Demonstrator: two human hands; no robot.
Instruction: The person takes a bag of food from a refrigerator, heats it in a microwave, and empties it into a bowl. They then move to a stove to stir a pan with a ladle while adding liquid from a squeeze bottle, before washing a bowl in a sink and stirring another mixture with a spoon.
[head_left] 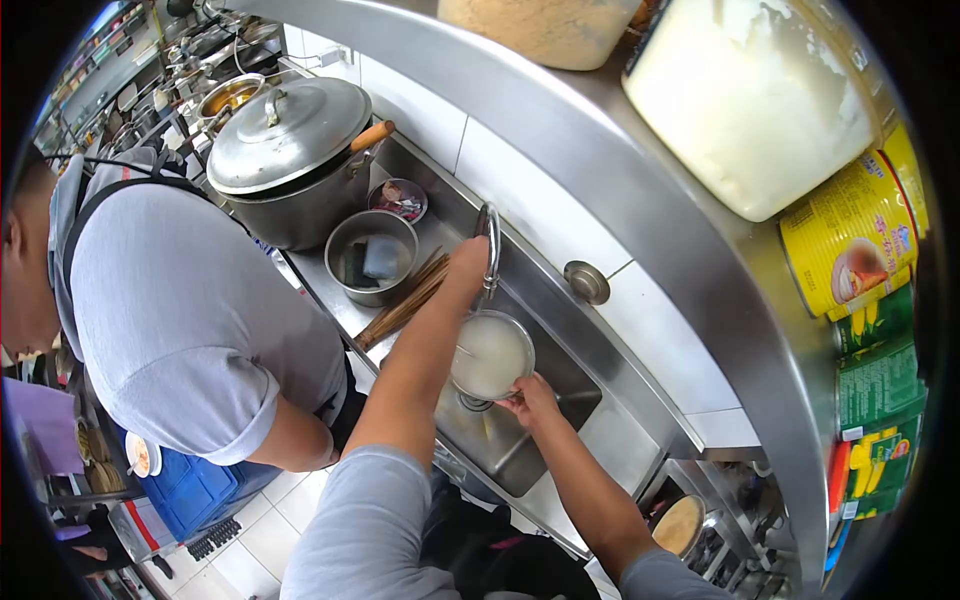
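Over the sink point(515, 465), my right hand point(530, 400) grips the rim of a round metal bowl point(530, 345) with its fingers closed. Cloudy, whitish liquid fills much of the bowl, and what lies beneath its surface cannot be made out. My left hand point(468, 262) reaches up to the curved chrome faucet point(492, 240) behind the bowl. It looks closed at the faucet, with its fingertips partly hidden. A bundle of wooden chopsticks point(405, 300) lies on the counter beside my left forearm.
A large lidded pot point(290, 205), a metal pot point(345, 285) with pieces inside and a small bowl point(405, 185) stand left. A co-worker in grey point(180, 310) stands close by. Overhead, a steel shelf point(700, 250) holds a white-filled container point(750, 110) and yellow cans point(850, 240).
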